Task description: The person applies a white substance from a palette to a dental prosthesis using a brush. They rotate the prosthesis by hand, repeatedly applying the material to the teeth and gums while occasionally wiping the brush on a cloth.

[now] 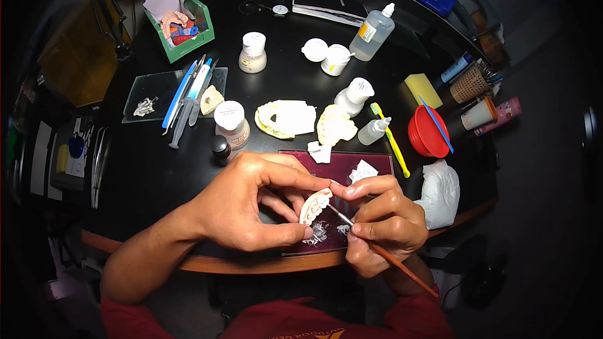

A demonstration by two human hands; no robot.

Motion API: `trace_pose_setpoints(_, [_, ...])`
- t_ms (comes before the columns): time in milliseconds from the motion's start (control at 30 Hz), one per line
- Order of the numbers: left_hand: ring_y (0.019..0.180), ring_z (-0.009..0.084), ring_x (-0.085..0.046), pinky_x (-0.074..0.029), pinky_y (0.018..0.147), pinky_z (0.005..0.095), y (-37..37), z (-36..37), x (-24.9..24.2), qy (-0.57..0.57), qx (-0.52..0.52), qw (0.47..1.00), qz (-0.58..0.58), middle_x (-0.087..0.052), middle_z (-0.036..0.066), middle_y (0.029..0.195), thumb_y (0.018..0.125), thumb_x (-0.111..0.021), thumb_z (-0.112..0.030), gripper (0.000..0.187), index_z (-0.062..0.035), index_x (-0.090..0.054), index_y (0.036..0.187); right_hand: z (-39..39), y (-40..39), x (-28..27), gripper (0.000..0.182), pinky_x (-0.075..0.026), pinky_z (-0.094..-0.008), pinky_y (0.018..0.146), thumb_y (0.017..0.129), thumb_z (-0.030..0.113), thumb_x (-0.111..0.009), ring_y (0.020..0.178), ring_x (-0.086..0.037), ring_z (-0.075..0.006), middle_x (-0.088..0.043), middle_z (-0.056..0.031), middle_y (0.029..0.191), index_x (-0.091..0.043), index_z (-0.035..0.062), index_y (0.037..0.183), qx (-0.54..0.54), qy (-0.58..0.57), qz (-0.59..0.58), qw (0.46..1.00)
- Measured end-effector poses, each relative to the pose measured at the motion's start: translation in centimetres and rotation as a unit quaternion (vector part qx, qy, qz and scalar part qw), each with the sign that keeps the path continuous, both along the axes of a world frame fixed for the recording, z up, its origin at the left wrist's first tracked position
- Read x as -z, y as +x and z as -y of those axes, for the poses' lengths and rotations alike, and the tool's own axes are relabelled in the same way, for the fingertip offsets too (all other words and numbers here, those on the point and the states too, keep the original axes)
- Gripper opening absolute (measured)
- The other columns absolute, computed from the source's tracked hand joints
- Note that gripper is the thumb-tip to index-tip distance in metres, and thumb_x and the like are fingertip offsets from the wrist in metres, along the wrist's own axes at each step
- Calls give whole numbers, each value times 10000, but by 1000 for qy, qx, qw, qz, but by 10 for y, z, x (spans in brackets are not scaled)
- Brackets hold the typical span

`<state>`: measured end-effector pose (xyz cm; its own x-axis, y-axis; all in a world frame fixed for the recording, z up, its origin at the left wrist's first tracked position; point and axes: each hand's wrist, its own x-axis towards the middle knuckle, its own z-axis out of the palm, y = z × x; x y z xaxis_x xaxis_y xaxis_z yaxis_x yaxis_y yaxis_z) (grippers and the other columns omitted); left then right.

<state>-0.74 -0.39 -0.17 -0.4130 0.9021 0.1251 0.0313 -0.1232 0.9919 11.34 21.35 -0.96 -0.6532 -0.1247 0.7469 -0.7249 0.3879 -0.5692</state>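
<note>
Between thumb and fingers, my left hand (242,204) grips a pale dental model (309,211) with a curved row of teeth. My right hand (392,226) is closed around a thin brush (394,258) with a reddish-brown wooden handle. The brush's tip touches or nearly touches a whitish tooth near the model's upper end. Fingertips of both hands meet just above the model. Below them lies a dark red glass slab (370,158), with smears of white material (319,233) on it. A crumpled white tissue (363,171) rests by the slab's far right part.
Plaster models (286,119), a jar (232,123) and a dropper bottle (374,132) stand just beyond my hands. To the right are a yellow toothbrush (392,144), a red bowl (427,135) and a white wad (440,194). Instruments (188,97) lie on a glass plate (135,91) at left.
</note>
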Motion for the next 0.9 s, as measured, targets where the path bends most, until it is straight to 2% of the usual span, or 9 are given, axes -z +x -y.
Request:
trace_pose_setpoints(33, [1015,203,-716,-655,867,288,0,0,0,0,0,1000,1,-658,171,1134,774,-820,80,565,56,-676,1320,1,0,-1,230,-609,-437,773,636,-115,-691,973,-723,-371,-609,-81,772,-639,16,818,7,-7,1,1000])
trace_pose_setpoints(333, [994,181,-712,-651,859,273,1,0,0,-2,-4,1000,3,-659,158,1124,772,-825,76,561,48,-684,1314,1,0,0,208,-611,-453,769,646,-96,-700,974,-724,-375,-620,-83,785,-640,12,813,3,-1,-3,1000])
trace_pose_setpoints(900, [998,160,-699,-643,861,258,1,-1,-1,1,-4,1000,2,-657,140,1126,775,-830,74,564,44,-681,1319,2,1,-6,202,-611,-434,776,653,-108,-696,982,-724,-373,-610,-86,775,-627,14,799,7,14,0,1000])
